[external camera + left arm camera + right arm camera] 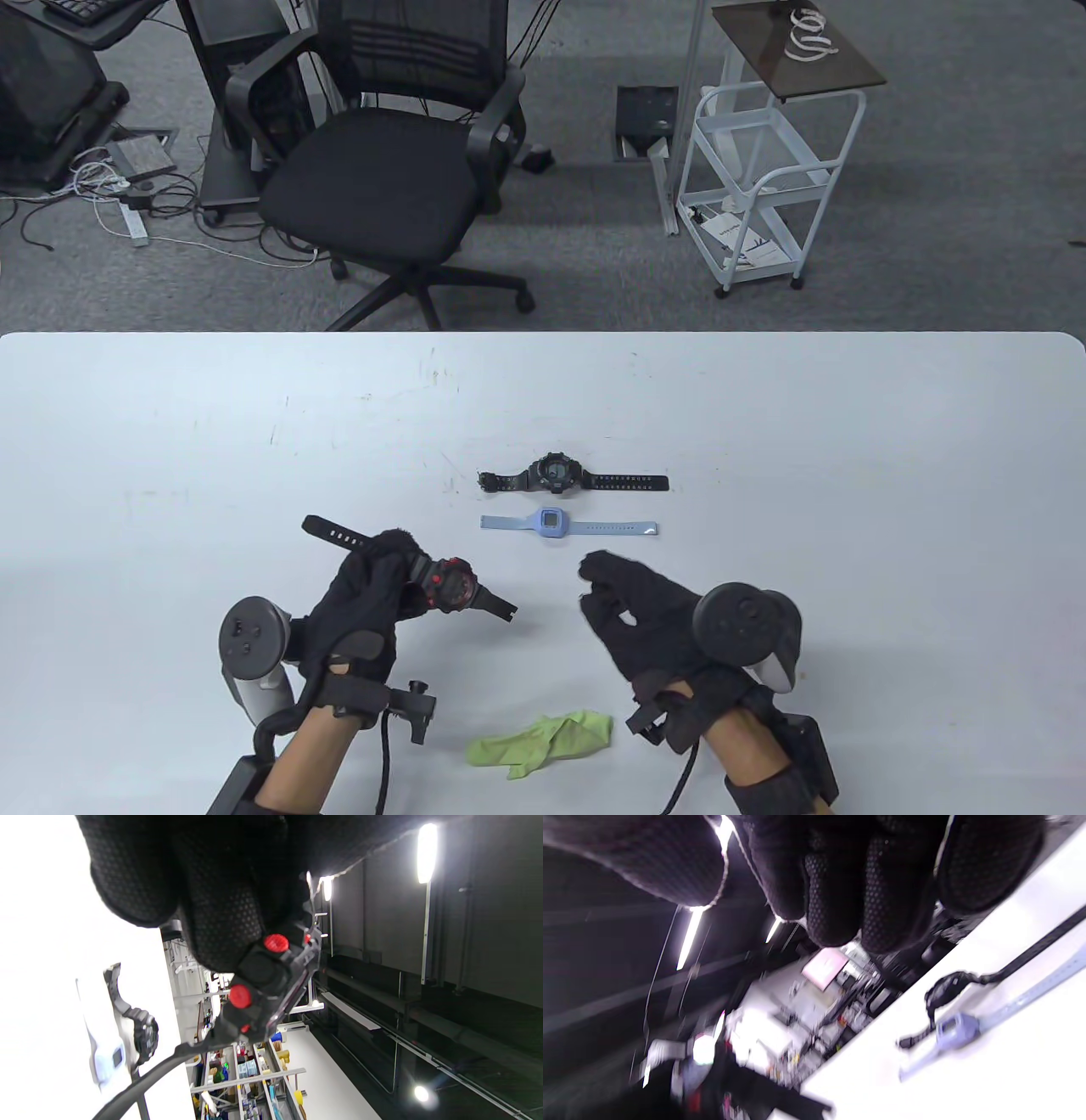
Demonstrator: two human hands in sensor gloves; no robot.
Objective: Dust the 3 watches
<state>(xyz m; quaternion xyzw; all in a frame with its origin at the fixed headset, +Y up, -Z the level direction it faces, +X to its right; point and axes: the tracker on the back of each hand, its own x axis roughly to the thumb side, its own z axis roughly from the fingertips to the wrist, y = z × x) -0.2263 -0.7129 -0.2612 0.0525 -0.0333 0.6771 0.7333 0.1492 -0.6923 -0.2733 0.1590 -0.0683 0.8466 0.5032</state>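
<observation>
We see the left hand (365,594) clasped around a black watch with red buttons (445,586), holding it off the white table (170,441). The fingers curl over one half of the ribbed strap; the perforated strap end projects up and to the left, and the other half juts to the right, clear of the tabletop. In the left wrist view the case reads as chunky moulded plastic with round red pushers (276,942) set in its side, and the knit, dimpled glove fabric wraps over it.

The right hand (636,615) grips nothing; its fingers are loosely curled, apart from the watch, with the knuckles above the table. We see the same pebbled black knit on its fingertips (835,899) in the right wrist view.

Two further watches lie flat and parallel near the table's middle: a black digital watch (556,473) with a bulky rounded case and holed strap, and just in front of it a pale blue watch (551,522) with a small square face and smooth slim band.

A crumpled lime-green cloth (543,743) rests near the front edge, between the two wrists, touching neither hand.
</observation>
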